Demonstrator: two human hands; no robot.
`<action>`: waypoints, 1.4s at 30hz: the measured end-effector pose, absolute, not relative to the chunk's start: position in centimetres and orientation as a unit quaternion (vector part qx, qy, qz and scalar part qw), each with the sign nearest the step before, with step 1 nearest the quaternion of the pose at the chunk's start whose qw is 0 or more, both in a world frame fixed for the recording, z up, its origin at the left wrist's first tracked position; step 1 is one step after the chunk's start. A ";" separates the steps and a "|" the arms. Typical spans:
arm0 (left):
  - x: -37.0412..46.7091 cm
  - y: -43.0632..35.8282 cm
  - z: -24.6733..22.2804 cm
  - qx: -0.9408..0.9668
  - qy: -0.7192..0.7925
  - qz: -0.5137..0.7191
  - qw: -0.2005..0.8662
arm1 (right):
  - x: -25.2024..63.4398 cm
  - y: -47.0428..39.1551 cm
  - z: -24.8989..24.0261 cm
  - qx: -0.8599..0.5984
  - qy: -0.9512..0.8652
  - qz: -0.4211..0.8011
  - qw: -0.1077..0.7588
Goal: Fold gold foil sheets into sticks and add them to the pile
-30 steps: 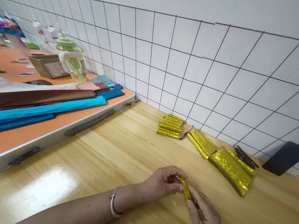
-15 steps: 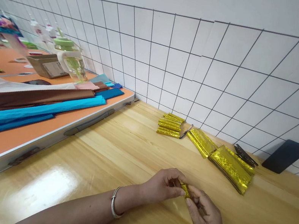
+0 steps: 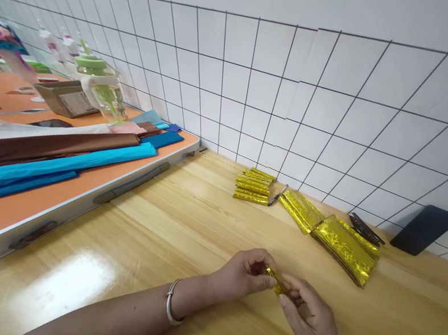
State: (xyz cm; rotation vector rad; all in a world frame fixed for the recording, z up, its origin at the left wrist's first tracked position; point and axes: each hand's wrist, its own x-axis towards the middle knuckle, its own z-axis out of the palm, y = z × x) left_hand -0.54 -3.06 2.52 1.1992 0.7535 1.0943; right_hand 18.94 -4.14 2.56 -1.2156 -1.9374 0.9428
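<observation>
Over the front of the wooden table, my left hand, with a silver bangle on its wrist, pinches the far end of a narrow folded strip of gold foil. My right hand has its thumb and fingers at the near end of the same strip. Behind my hands lie a stack of gold foil sheets and a smaller stack of gold foil pieces. Several narrow gold foil rolls rest side by side near the wall, with a pen beside them.
A dark claw clip and a black phone-like slab are by the tiled wall. At left, an orange table carries brown cloth-like material, a blue roll, a cardboard box and a green-lidded bottle.
The foil strip has turned slightly and shows more between my hands. A thin gold edge that showed below my right palm is out of sight. The camera view has shifted a little.
</observation>
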 end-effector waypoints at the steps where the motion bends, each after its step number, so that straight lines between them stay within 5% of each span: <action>1: -0.6 -2.9 2.7 0.507 0.330 0.487 0.629 | 19.2 -3.9 2.7 -0.477 -0.729 0.358 0.334; 16: -0.8 -2.6 2.2 0.396 0.395 0.541 0.628 | 19.7 -3.3 3.1 -0.481 -0.539 0.497 0.480; 34: -0.3 -3.1 2.3 0.528 0.353 0.391 0.666 | 19.8 -3.6 3.0 -0.468 -0.556 0.514 0.456; 42: 1.6 -4.4 1.7 0.502 0.293 0.429 0.692 | 18.6 -4.2 2.6 -0.453 -0.570 0.526 0.440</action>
